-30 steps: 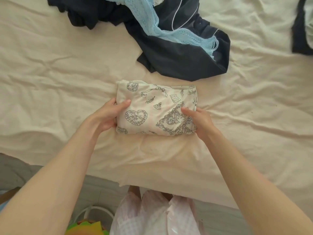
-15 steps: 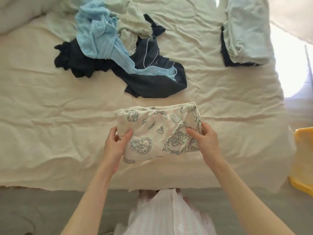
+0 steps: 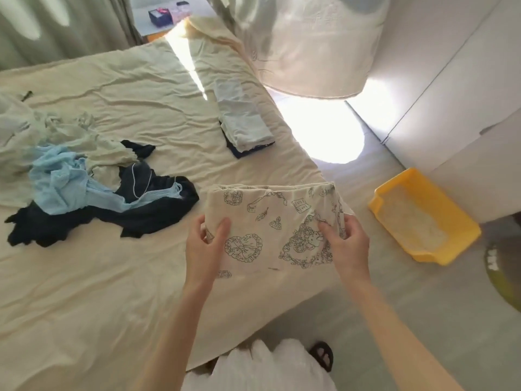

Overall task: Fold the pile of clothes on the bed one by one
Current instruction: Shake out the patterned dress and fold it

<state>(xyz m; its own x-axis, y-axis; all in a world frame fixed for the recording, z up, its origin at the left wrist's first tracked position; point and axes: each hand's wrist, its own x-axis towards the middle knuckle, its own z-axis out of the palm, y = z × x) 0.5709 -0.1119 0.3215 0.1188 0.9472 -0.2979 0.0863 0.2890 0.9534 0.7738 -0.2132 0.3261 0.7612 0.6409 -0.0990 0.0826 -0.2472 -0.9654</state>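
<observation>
A folded cream garment with dark line drawings (image 3: 270, 221) is lifted above the bed (image 3: 98, 277), near its right edge. My left hand (image 3: 204, 246) grips its left side, thumb on top. My right hand (image 3: 348, 244) grips its right side the same way. An unfolded pile lies on the bed to the left: a light blue knit piece (image 3: 64, 184) over dark navy clothes (image 3: 152, 213) and pale green fabric (image 3: 70, 142). A stack of folded clothes (image 3: 245, 125), pale pieces over a dark one, sits farther back near the bed's right edge.
A yellow plastic tray (image 3: 423, 218) stands on the floor right of the bed. White cabinets (image 3: 465, 94) line the right wall. A pale curtain (image 3: 310, 43) hangs behind the bed, with bright sunlight on the floor below it. A small table with boxes (image 3: 166, 15) is at the back.
Both hands have lifted the folded printed garment off the bed and carried it to the right. The camera has swung up and right, bringing the folded stack and yellow tray into view.
</observation>
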